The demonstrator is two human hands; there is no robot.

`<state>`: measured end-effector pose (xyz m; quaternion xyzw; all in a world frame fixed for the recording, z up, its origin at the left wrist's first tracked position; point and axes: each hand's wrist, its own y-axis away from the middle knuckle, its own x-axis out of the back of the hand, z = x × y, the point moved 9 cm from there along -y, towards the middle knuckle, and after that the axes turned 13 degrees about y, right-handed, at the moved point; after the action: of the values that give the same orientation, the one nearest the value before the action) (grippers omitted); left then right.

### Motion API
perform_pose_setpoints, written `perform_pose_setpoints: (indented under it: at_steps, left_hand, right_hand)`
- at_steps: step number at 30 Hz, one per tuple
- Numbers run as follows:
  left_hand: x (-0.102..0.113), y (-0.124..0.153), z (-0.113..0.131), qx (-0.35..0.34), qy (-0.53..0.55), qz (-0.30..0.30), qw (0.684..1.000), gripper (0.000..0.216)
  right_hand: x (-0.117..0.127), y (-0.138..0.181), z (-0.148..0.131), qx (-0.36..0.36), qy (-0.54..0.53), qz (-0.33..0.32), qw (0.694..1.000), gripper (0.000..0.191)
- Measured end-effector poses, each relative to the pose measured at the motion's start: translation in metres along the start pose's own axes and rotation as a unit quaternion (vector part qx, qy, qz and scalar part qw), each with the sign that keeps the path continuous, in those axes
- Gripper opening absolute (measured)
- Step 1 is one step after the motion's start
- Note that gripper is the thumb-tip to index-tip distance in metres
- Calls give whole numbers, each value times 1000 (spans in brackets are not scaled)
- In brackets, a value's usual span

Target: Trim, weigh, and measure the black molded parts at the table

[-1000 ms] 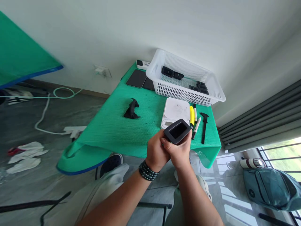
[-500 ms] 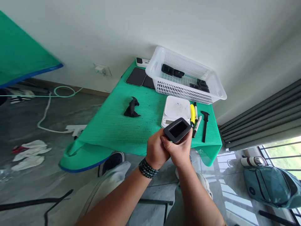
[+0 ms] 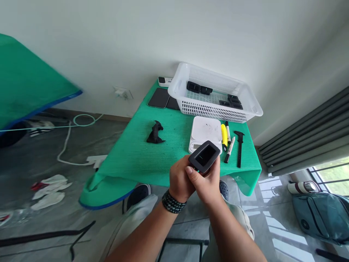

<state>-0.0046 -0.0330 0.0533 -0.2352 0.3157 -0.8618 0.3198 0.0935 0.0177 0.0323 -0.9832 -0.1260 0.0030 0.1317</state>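
Observation:
Both my hands hold a black rectangular plastic housing with a rounded rim and a dark recessed opening facing up. My left hand is closed around its lower left side. Crossing in front, my right hand grips it from below and the right, thumb near the lower edge. Just behind the housing lies a white digital scale, its front partly covered. To the right are a yellow utility knife, a marker, another marker and a black caliper.
A white plastic basket at the back holds several black parts. A crumpled black cloth and a dark tablet-like slab lie on the green-covered table. A blue-grey bag is on the floor at right.
The camera view has shifted, so the table and its things sit slightly lower. The housing has tilted a little in my hands, which keep their hold.

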Motion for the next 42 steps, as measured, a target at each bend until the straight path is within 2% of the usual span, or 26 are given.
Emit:
perform_pose_setpoints:
  at_steps: [7,15,19,27,34,42]
  left_hand:
    - [-5,4,-1,-12,-5,-6,1000,17]
    - [-2,1,8,-42,-25,1,999,14]
    - [0,1,12,-59,-16,14,998,13]
    - [-4,2,5,-16,-24,-5,1000,15]
    - [-7,1,5,-11,82,2,997,4]
    - [-18,-6,-6,47,204,-49,977,22]
  right_hand:
    - [6,-2,-1,10,24,23,999,55]
    - [16,-2,3,-36,60,60,996,49]
    - [15,-3,1,-36,34,68,996,50]
    - [16,-4,-1,-27,35,70,997,54]
    - [23,-5,-1,-14,87,83,993,56]
    - [29,-10,-4,39,86,67,993,59]
